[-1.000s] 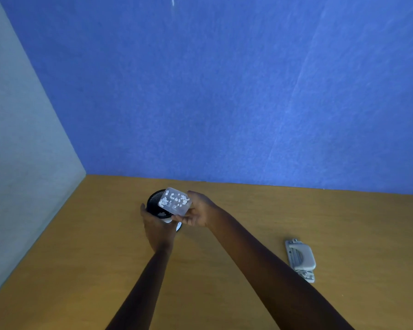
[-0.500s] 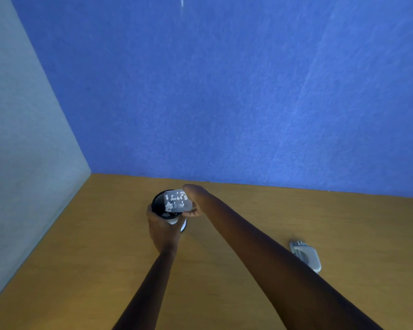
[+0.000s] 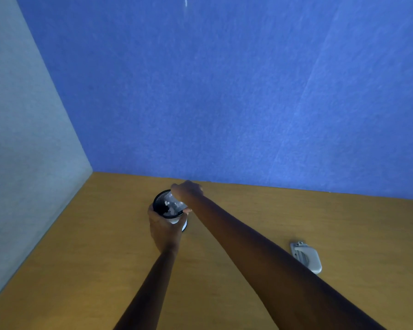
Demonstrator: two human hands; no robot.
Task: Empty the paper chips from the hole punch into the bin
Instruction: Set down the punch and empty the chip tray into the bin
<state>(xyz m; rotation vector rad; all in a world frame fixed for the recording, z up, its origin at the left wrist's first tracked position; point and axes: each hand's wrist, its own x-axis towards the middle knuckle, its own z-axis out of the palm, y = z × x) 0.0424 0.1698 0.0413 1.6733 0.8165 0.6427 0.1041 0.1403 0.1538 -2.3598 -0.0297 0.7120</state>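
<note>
Emptying step in hand, as judged. Clear chip tray (image 3: pixel 174 204) tipped over the mouth of the black mesh bin (image 3: pixel 161 202), far left on the worktop (image 3: pixel 248 210). Right hand (image 3: pixel 187 190) pinching the tray's far edge from above; left hand (image 3: pixel 163 226) wrapped around the bin's near wall, steadying. White chips (image 3: pixel 169 211) visible at the mouth, some perhaps inside already. Hole punch body (image 3: pixel 306 257) lying well apart, near right. Next: probably a steeper tilt or a small shake, keeping the tray above the rim.

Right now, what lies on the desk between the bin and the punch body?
In the head view, the right forearm crosses above that stretch. Where the desk shows between the bin and the punch body, it is bare wood.
</note>
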